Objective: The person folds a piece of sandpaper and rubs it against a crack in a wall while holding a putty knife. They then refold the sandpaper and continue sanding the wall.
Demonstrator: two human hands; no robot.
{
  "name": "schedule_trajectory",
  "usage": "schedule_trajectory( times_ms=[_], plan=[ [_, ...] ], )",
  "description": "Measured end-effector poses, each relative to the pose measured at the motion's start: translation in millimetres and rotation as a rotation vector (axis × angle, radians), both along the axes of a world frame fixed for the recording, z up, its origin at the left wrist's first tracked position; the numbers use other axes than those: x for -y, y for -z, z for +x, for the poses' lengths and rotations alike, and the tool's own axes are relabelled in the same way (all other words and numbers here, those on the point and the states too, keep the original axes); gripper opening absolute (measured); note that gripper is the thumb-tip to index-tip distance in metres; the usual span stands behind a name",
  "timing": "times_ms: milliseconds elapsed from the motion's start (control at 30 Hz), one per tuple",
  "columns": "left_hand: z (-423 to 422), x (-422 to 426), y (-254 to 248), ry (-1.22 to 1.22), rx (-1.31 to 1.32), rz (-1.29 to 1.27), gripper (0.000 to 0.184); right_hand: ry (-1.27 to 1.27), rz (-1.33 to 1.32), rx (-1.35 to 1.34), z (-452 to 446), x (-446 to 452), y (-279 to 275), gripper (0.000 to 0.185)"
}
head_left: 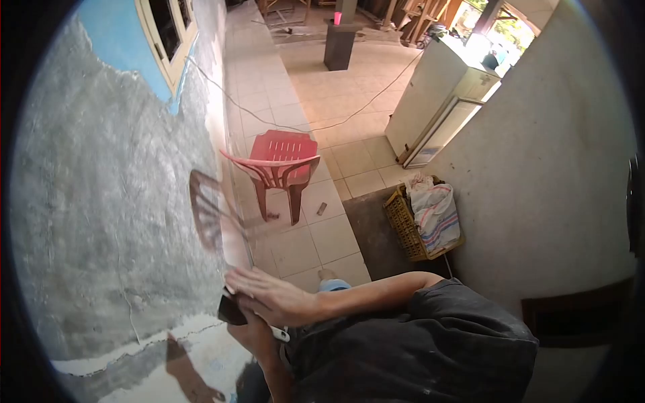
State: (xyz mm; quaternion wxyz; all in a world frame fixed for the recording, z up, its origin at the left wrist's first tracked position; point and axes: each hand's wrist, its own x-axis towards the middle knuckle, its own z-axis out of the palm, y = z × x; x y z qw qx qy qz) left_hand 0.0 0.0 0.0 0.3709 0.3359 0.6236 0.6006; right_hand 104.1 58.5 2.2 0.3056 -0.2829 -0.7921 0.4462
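My right hand (277, 300) reaches in from the right at the lower middle. Its fingers are stretched out, slightly blurred, over a dark flat object (232, 310) close to the grey wall. Beneath it, my left hand (252, 334) is closed around that object; its fingers are partly hidden. A small white piece (279, 334) shows beside the left wrist; whether it belongs to the dark object I cannot tell. The rough plastered wall (101, 235) stands at the left, with the shadow of a hand low on it.
A red plastic chair (285, 158) stands on the tiles beside the wall. At the right are a yellow basket (405, 228) with a white sack (433, 208), and a white refrigerator (430, 87). A cable (269, 123) stretches across. A small block (322, 209) lies behind the chair.
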Motion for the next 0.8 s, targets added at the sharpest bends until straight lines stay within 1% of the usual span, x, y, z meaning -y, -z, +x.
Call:
schedule_trajectory(
  times_ms=[33, 67, 100, 167, 300, 333, 433, 467, 533, 567, 600, 667, 700, 733, 767, 800],
  plan=[
    [-9.3, -4.4, 0.9, 0.004, 0.061, 0.037, 0.039, -0.037, 0.020, -0.040, -8.0, 2.7, 2.3, 0.052],
    [-12.8, -5.7, 1.1, -0.012, 0.024, 0.063, 0.036, -0.001, 0.079, -0.074, -16.1, 5.7, 9.6, 0.051],
    [29.4, 11.5, 6.4, -0.016, 0.066, -0.011, 0.036, 0.024, 0.037, 0.043, 22.9, 17.8, 10.8, 0.051],
    [23.6, 10.6, -4.9, -0.028, -0.098, -0.081, 0.036, 0.068, 0.028, 0.030, 10.4, 4.0, 12.4, 0.051],
    [9.3, 7.6, 3.3, -0.047, -0.019, -0.040, 0.035, 0.009, 0.043, 0.036, 1.0, 15.9, 10.9, 0.051],
    [8.9, 10.2, 8.7, -0.034, -0.011, 0.010, 0.036, 0.012, 0.059, 0.025, 1.1, 13.6, 12.6, 0.051],
    [8.8, 13.6, -3.0, -0.035, -0.090, -0.067, 0.036, 0.018, -0.018, 0.062, -4.5, 4.2, 13.6, 0.051],
    [3.2, 12.4, -1.7, -0.053, -0.040, -0.090, 0.036, -0.002, -0.024, 0.050, -7.2, 8.7, 16.2, 0.051],
    [4.0, 14.1, 0.6, -0.084, 0.026, -0.045, 0.036, -0.042, -0.033, 0.026, -13.0, 20.8, 22.4, 0.051],
    [3.8, 15.0, 3.2, -0.102, 0.062, -0.022, 0.036, -0.029, -0.030, 0.021, -13.3, 18.5, 24.4, 0.051],
    [-1.9, 18.4, 12.7, -0.089, -0.003, -0.053, 0.035, -0.020, -0.029, 0.015, -14.4, 16.5, 26.5, 0.051],
    [-12.5, 25.4, 29.0, -0.083, 0.012, -0.090, 0.036, -0.013, -0.040, 0.034, -20.6, 15.9, 35.1, 0.050],
    [-15.8, 25.2, 31.9, -0.081, 0.020, -0.108, 0.037, -0.045, -0.018, 0.038, -24.0, 21.2, 36.7, 0.050],
    [-16.6, 23.4, 30.3, -0.100, 0.012, -0.019, 0.038, -0.076, 0.006, 0.044, -24.7, 27.7, 36.5, 0.050],
    [-15.2, 22.5, 33.1, -0.098, 0.005, -0.044, 0.039, -0.109, 0.025, 0.046, -24.8, 31.6, 37.5, 0.050],
    [-14.0, 24.2, 37.1, -0.100, -0.005, -0.075, 0.040, -0.090, -0.042, 0.014, -25.7, 32.0, 41.2, 0.047]
  ],
)
